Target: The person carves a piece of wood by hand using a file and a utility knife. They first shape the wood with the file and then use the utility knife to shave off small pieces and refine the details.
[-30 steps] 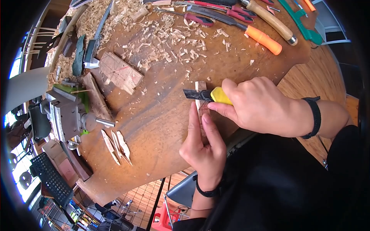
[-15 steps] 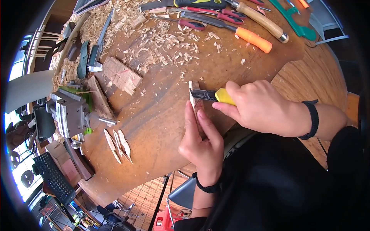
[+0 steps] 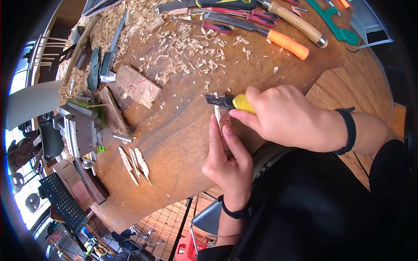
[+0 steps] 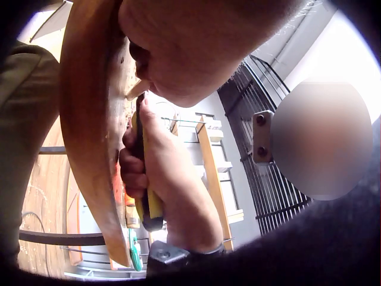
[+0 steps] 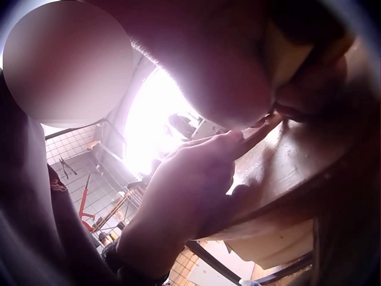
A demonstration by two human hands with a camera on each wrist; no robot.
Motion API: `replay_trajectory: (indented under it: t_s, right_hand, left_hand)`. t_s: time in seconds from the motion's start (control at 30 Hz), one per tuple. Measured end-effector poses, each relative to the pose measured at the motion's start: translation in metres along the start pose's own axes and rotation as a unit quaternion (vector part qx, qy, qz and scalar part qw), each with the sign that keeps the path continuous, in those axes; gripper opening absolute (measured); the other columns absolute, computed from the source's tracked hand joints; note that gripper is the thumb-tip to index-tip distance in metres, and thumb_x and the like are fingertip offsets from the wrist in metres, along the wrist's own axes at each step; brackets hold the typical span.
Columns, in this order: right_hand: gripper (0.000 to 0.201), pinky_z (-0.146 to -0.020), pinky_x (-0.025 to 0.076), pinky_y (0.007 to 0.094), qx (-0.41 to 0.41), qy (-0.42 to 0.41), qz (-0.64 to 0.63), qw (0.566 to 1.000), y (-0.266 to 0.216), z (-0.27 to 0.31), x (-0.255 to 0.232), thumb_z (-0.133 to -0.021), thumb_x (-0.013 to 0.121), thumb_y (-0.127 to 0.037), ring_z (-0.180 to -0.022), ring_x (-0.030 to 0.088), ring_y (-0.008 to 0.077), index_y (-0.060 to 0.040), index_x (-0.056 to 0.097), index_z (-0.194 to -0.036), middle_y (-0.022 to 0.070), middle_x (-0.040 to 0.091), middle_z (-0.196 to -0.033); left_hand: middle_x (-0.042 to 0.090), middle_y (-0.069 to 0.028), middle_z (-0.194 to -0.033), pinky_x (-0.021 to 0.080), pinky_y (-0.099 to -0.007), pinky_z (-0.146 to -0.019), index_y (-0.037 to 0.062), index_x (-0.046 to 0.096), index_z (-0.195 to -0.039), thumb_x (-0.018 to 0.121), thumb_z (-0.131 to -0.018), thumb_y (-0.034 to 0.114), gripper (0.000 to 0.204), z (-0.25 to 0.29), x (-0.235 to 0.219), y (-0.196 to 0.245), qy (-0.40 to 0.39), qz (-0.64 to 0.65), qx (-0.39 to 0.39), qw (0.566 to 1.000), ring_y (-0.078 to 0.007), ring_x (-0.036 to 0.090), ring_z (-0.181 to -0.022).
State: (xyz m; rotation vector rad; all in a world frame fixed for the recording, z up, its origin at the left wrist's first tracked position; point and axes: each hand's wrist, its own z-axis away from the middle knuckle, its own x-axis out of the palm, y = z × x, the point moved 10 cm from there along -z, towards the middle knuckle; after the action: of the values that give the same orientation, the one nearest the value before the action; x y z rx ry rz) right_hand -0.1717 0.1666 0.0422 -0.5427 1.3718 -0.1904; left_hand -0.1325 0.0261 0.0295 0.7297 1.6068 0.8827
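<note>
My right hand (image 3: 287,117) grips a yellow-handled utility knife (image 3: 243,103), its dark blade lying across the far end of a small wood strip (image 3: 218,114). The strip's near part is pinched between the thumb and fingers of my left hand (image 3: 230,167), just above the bench. In the left wrist view the right hand (image 4: 172,173) has its fingers curled round the yellow and black handle (image 4: 141,179). The right wrist view shows the left hand (image 5: 190,179) holding the strip (image 5: 259,136).
Thin carved pieces (image 3: 141,163) lie left of my left hand, near a metal vise (image 3: 80,130). A marked wood block (image 3: 137,85), shavings (image 3: 187,52) and an orange-handled file (image 3: 287,44) lie farther back. The bench edge (image 3: 174,203) runs close to my left wrist.
Over the last second the view has shifted slightly. The knife blade moved toward the left hand onto the strip's side, then back out across its far end. The left hand keeps its pinch.
</note>
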Motion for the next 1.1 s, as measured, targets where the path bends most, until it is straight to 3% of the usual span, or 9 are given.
replay_trajectory:
  t_s: [0.27,0.33,0.43,0.5,0.57,0.8,0.9,1.0,1.1]
  right_hand:
    - [0.049,-0.054,0.057,0.0454,0.038,-0.027,-0.008,0.999,0.008,-0.007,0.007,-0.102,0.060,-0.041,-0.060,0.070,0.0388,0.0032,0.063,-0.082,0.0221,0.065,-0.062]
    - [0.047,-0.053,0.055,0.0502,0.027,0.028,-0.026,0.999,0.007,-0.014,0.002,-0.100,0.064,-0.041,-0.059,0.067,0.0439,0.0034,0.061,-0.084,0.0231,0.063,-0.059]
    - [0.047,-0.053,0.053,0.0504,0.026,0.047,-0.035,0.998,0.007,-0.013,-0.002,-0.101,0.063,-0.040,-0.059,0.066,0.0452,0.0031,0.061,-0.083,0.0247,0.061,-0.059]
    - [0.049,-0.055,0.053,0.0509,0.041,0.034,-0.070,0.996,0.012,-0.009,-0.003,-0.102,0.061,-0.042,-0.062,0.066,0.0455,0.0029,0.061,-0.083,0.0251,0.062,-0.061]
    - [0.051,-0.056,0.052,0.0515,0.038,0.013,-0.094,0.995,0.015,-0.005,-0.003,-0.103,0.059,-0.044,-0.064,0.066,0.0459,0.0026,0.061,-0.082,0.0255,0.062,-0.063]
    - [0.049,-0.053,0.042,0.0479,0.050,0.009,-0.167,0.985,0.017,0.001,-0.005,-0.105,0.057,-0.044,-0.063,0.059,0.0488,0.0004,0.057,-0.086,0.0242,0.055,-0.061]
    - [0.052,-0.053,0.041,0.0430,0.058,0.013,-0.180,0.982,0.026,0.001,0.000,-0.106,0.054,-0.047,-0.055,0.058,0.0386,0.0006,0.057,-0.087,0.0196,0.052,-0.060]
    - [0.055,-0.054,0.037,0.0362,0.106,0.027,-0.249,0.962,0.035,0.003,0.003,-0.108,0.051,-0.050,-0.059,0.044,0.0138,0.0013,0.057,-0.089,0.0085,0.045,-0.060]
    - [0.055,-0.053,0.036,0.0365,0.107,0.025,-0.265,0.958,0.040,0.005,0.007,-0.108,0.051,-0.049,-0.059,0.042,0.0145,0.0015,0.056,-0.088,0.0086,0.044,-0.060]
  left_hand:
    - [0.064,-0.0004,-0.067,0.037,-0.0200,-0.051,-0.0086,0.066,-0.130,0.064,-0.103,0.010,0.033,0.004,0.002,-0.004,-0.013,-0.018,0.003,1.000,-0.0009,0.046,-0.058]
    - [0.073,-0.0164,-0.075,0.049,-0.0298,-0.051,-0.0059,0.063,-0.135,0.065,-0.099,0.004,0.037,0.006,0.004,-0.003,-0.030,-0.046,0.016,0.998,-0.0176,0.065,-0.052]
    - [0.074,-0.0154,-0.077,0.049,-0.0294,-0.052,-0.0057,0.063,-0.136,0.064,-0.100,0.005,0.037,0.004,0.001,0.000,-0.022,-0.050,0.010,0.998,-0.0141,0.066,-0.056]
    - [0.075,-0.0133,-0.083,0.051,-0.0296,-0.057,-0.0060,0.062,-0.136,0.061,-0.103,0.007,0.036,0.006,-0.011,-0.003,0.032,0.029,-0.001,0.999,-0.0101,0.067,-0.065]
    - [0.053,0.0021,-0.065,0.029,-0.0186,-0.049,-0.0061,0.062,-0.132,0.051,-0.111,0.022,0.037,0.008,-0.020,-0.026,0.063,0.180,-0.097,0.977,-0.0011,0.041,-0.053]
    - [0.053,-0.0052,-0.078,0.035,-0.0196,-0.053,-0.0012,0.051,-0.128,0.041,-0.113,0.031,0.037,-0.012,-0.027,-0.019,0.071,0.509,-0.100,0.852,-0.0083,0.044,-0.059]
    - [0.054,-0.0052,-0.078,0.036,-0.0196,-0.054,0.0010,0.051,-0.126,0.043,-0.112,0.033,0.035,-0.014,-0.024,-0.013,0.135,0.476,-0.084,0.865,-0.0087,0.046,-0.061]
    - [0.059,-0.0059,-0.082,0.036,-0.0199,-0.057,0.0028,0.050,-0.127,0.045,-0.112,0.034,0.035,-0.016,-0.017,-0.011,0.147,0.490,-0.065,0.857,-0.0074,0.047,-0.066]
    - [0.061,-0.0060,-0.085,0.036,-0.0200,-0.058,0.0031,0.051,-0.126,0.046,-0.111,0.033,0.033,-0.016,-0.011,-0.008,0.133,0.474,-0.052,0.869,-0.0059,0.046,-0.067]
